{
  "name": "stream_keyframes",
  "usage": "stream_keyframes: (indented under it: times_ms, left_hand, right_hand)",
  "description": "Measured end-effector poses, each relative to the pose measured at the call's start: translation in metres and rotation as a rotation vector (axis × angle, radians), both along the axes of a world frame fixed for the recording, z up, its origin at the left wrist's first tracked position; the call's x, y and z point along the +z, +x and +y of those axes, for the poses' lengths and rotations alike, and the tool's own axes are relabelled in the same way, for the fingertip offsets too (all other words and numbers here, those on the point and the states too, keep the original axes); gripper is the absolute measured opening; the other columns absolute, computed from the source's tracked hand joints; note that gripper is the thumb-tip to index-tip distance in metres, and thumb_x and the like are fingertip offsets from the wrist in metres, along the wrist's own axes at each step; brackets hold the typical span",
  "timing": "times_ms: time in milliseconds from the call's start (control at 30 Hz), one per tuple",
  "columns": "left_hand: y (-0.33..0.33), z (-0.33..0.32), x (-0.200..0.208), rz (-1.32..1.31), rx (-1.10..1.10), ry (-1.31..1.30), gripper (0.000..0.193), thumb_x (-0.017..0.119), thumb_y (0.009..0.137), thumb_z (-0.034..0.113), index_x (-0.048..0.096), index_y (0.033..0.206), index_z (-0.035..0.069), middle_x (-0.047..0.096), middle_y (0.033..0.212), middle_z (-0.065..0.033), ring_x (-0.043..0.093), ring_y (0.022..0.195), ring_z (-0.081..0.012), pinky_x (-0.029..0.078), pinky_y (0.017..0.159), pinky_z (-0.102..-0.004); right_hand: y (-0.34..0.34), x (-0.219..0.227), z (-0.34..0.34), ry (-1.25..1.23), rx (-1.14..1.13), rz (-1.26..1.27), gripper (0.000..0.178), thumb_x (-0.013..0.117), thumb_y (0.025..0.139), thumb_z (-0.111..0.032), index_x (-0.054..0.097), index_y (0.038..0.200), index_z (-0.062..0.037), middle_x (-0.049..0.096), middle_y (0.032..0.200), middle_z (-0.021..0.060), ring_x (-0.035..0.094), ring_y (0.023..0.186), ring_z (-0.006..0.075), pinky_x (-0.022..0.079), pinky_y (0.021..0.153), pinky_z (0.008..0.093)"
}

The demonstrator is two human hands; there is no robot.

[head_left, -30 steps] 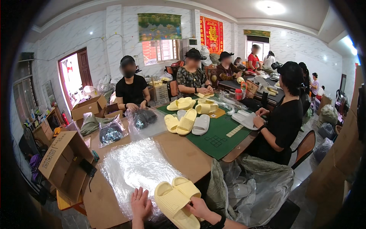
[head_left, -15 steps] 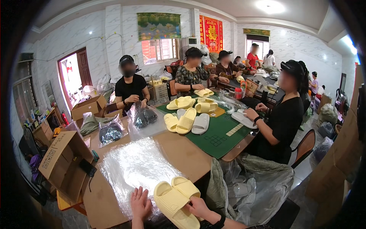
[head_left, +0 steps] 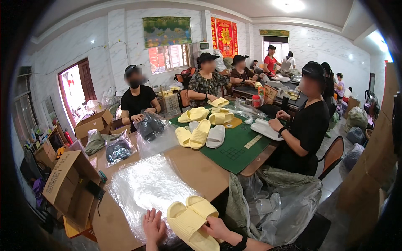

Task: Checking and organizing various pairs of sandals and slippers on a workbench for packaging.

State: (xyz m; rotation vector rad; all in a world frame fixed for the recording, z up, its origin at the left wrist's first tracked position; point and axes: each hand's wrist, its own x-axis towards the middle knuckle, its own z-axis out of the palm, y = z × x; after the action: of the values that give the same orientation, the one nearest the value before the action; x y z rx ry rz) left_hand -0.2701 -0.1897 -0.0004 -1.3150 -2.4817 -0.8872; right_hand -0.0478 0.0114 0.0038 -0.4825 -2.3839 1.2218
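Note:
My right hand [head_left: 218, 229] is closed on a pair of pale yellow slippers [head_left: 183, 220] at the near edge of the table; the thumb and fingers go in at the side, and some fingertips are hidden. One slipper partly covers the other. Just left of the pair, my left hand [head_left: 154, 226] lies with fingers stretched out on a stack of transparent plastic bags [head_left: 146, 180]. It holds nothing.
An open cardboard box [head_left: 69, 188] stands at left. Yellow and grey slippers [head_left: 200, 134] lie on a green mat [head_left: 232, 157]. A large sack [head_left: 238, 205] with wrapped items gapes at right. Across the table, co-workers handle a bag of dark slippers [head_left: 150, 126] and white slippers [head_left: 267, 129].
The view has shifted slightly. A co-worker across the table has raised and turned the bag of dark slippers. My own hands keep nearly the same pose.

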Motion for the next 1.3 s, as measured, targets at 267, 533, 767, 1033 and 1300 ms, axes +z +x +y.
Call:
stream_keyframes:
  times_ms: [267,533,767,1033,1300]
  left_hand:
    - [-0.002,0.0,-0.003,0.024,0.012,0.012,0.047,0.064,0.083,0.025,0.065,0.129,0.013,0.05,0.146,-0.0174,0.04,0.139,-0.0398,0.024,0.118,-0.0524]
    - [-0.002,-0.001,-0.004,0.028,0.015,0.02,0.046,0.064,0.084,0.025,0.065,0.128,0.013,0.051,0.146,-0.0161,0.041,0.138,-0.0398,0.025,0.117,-0.0526]
    - [0.002,-0.001,0.004,-0.012,-0.001,0.007,0.047,0.061,0.085,0.025,0.063,0.13,0.01,0.049,0.148,-0.019,0.039,0.14,-0.0412,0.023,0.118,-0.0538]
    - [0.002,0.0,0.002,0.016,0.023,-0.01,0.048,0.064,0.084,0.024,0.064,0.13,0.012,0.051,0.146,-0.017,0.041,0.138,-0.0397,0.024,0.118,-0.0521]
    - [0.003,-0.001,0.003,-0.017,0.006,0.002,0.047,0.061,0.086,0.025,0.063,0.131,0.012,0.048,0.148,-0.0177,0.037,0.142,-0.0402,0.022,0.119,-0.0533]
  right_hand:
    - [-0.001,-0.001,-0.001,0.017,-0.007,0.047,0.033,0.062,0.094,-0.032,0.059,0.101,0.0009,0.067,0.088,0.0188,0.066,0.081,0.039,0.051,0.069,0.0445]
    - [-0.002,-0.005,-0.001,0.029,-0.01,0.015,0.032,0.063,0.093,-0.029,0.059,0.102,0.0013,0.067,0.088,0.0184,0.066,0.082,0.0384,0.051,0.07,0.0441]
    - [-0.001,0.004,-0.003,-0.017,0.002,0.033,0.033,0.062,0.093,-0.031,0.059,0.101,0.0007,0.067,0.088,0.0181,0.066,0.082,0.0381,0.051,0.07,0.0443]
    - [-0.002,-0.007,-0.001,0.002,0.003,0.016,0.031,0.062,0.093,-0.031,0.06,0.1,-0.0009,0.067,0.087,0.017,0.066,0.081,0.0381,0.051,0.069,0.0445]
    - [0.0,0.001,-0.003,-0.009,0.005,0.039,0.029,0.063,0.092,-0.028,0.06,0.103,-0.0017,0.066,0.087,0.0174,0.065,0.082,0.0385,0.051,0.069,0.0446]
